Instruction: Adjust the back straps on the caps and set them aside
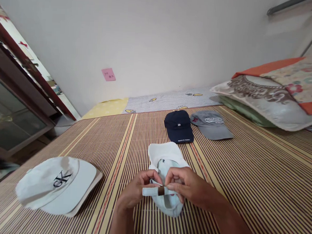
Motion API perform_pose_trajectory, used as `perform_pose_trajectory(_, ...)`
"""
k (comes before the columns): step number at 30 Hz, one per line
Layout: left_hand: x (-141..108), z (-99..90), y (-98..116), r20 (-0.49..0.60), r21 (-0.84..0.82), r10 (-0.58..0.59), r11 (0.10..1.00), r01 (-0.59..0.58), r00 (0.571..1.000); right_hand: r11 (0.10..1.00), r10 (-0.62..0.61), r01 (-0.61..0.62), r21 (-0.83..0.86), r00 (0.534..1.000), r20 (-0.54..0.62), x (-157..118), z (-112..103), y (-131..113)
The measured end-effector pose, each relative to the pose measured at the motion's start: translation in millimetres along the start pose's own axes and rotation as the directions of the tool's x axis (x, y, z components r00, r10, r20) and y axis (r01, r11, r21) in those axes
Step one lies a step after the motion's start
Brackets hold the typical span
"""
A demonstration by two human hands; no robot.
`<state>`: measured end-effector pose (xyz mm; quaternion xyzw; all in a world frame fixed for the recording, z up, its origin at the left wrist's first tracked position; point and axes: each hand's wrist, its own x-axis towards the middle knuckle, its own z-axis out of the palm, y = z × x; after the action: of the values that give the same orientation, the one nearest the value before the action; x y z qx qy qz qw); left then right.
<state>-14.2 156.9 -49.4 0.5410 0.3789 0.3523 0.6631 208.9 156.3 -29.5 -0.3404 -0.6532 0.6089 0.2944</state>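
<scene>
A pale blue-white baseball cap (pixel 167 150) lies in front of me, its brim pointing away and its inside partly showing. Across its back runs the cap strap (pixel 150 191) with a brown buckle piece (pixel 161 190). My left hand (pixel 136 186) pinches the strap left of the buckle, thumb hidden behind the fingers. On the other side, my right hand (pixel 182 183) has thumb and forefinger closed on the strap beside the buckle. Part of the cap's crown is covered by both hands.
White caps (pixel 55 185), one printed "CK", lie stacked at left. Beyond my hands sit a navy cap (pixel 178 126) and a grey cap (pixel 211 125). Pillows (pixel 272 102) are piled at right. A striped mat (pixel 112 156) covers the bed, against a wall (pixel 154 43).
</scene>
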Motion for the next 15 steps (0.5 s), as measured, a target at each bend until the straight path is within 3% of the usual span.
perform_pose_trajectory(5, 2.3, 3.1, 0.6, 0.019, 0.004, -0.002, 1.0, 0.001, 1.0, 0.999, 0.004, -0.004, 0.05, 1.0, -0.004, -0.4, 2.1, -1.2)
perform_pose_trajectory(11, -0.4, -2.3, -0.8, -0.007, 0.008, 0.016, 1.0, -0.016, 1.0, 0.983, -0.062, 0.041, -0.181, 0.992, -0.114, -7.7, -24.5, 3.9)
perform_pose_trajectory(15, 0.2, -6.0, -5.2, -0.015, 0.0, 0.026, 1.0, -0.026, 1.0, 0.969, -0.044, 0.025, -0.247, 0.996, -0.072, -14.5, -39.6, 8.4)
